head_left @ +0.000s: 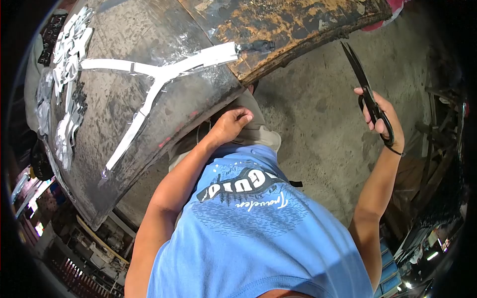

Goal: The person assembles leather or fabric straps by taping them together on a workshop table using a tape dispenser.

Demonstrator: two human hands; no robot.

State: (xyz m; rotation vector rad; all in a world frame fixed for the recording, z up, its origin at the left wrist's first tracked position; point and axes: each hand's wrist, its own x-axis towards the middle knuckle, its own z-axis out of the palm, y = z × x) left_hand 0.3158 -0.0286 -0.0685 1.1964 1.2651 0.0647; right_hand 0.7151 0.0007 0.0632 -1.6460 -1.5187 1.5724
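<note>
My right hand is closed round the handles of a pair of black scissors, held out to the right over the floor. The blades point up and away from me. My left hand rests near my lap with its fingers curled and thumb against them; whatever may be inside is hidden. Beyond it, on the dark worktable, lies a white Y-shaped strap. A black buckle sits by the end of its right arm, and a small slider shows on its left arm.
A heap of white straps lies at the table's left side, with dark pieces and plastic-wrapped bundles beside it. Worn brown board forms the table's right part. Concrete floor shows beyond its edge. Wooden scraps stand at far right.
</note>
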